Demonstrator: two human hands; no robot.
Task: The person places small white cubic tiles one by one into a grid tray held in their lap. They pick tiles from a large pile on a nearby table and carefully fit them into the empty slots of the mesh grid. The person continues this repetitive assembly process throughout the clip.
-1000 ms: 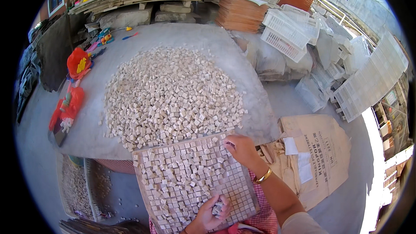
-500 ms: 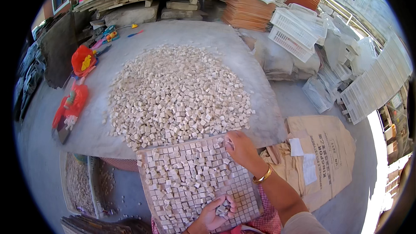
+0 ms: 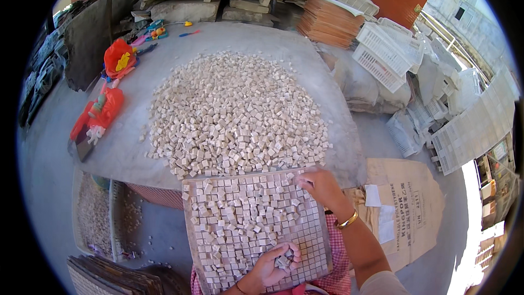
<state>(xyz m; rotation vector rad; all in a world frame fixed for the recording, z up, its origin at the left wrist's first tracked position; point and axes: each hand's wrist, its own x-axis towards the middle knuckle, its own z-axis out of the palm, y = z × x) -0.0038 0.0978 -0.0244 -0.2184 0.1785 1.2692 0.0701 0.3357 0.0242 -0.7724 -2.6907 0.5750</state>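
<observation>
A square gridded tray (image 3: 190, 233) rests before me, its near end over a red-and-white checked cloth (image 3: 341, 251). Small pale stone cubes (image 3: 245, 202) lie over its left and middle, many loose and tilted. Toward the right, the grid squares hold flat, evenly set pieces. My left hand (image 3: 270, 270) is cupped palm up above the tray's near part, its fingers curled round several greyish stone cubes (image 3: 284, 260). At the tray's far right corner, my right hand (image 3: 323, 188) has its fingertips pinched together; whatever is between them is hidden.
Beyond the tray, a big heap of stone cubes (image 3: 234, 114) covers the grey table (image 3: 349, 147). Red plastic bags (image 3: 112, 104) lie at the table's left. A crate of cubes (image 3: 93, 218) stands lower left, a brown paper sack (image 3: 420, 202) on the right, white plastic baskets (image 3: 382, 49) farther back.
The whole view has shifted, so the table and tray appear farther right. My right hand stays pinched at the tray's far right corner; my left hand still cups the cubes.
</observation>
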